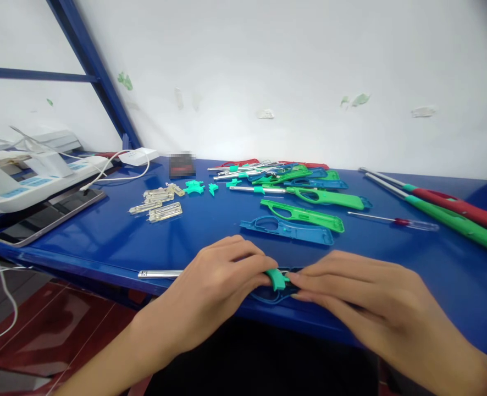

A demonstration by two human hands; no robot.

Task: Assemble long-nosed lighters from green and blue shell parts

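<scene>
Two bare hands work low over a blue tabletop (pixel 210 236), close to its near edge. The left hand (pixel 222 280) is closed, pinching a small, curved teal plastic piece (pixel 277 279) between thumb and fingers. The right hand (pixel 363 297) has its fingertips drawn together at the piece's right end; whether they grip it or the part beneath cannot be told. Under the fingers is a dark blue plastic half-shell (pixel 270 298) with a looped opening, and a silver metal tube (pixel 159 274) sticks out left of the left hand along the near edge.

The likeliest trouble is the small piece: uneven pressure from the fingertips could tilt it or make it spring free. With the near edge so close, it could drop to the red floor (pixel 62 313). A push on the half-shell could also skew the tube, and the fingers hide much of the fit, so a crooked seating might go unnoticed. Farther back, a red-and-clear screwdriver (pixel 416 224) lies right of the loose shells (pixel 295 231), well apart from the hands.
</scene>
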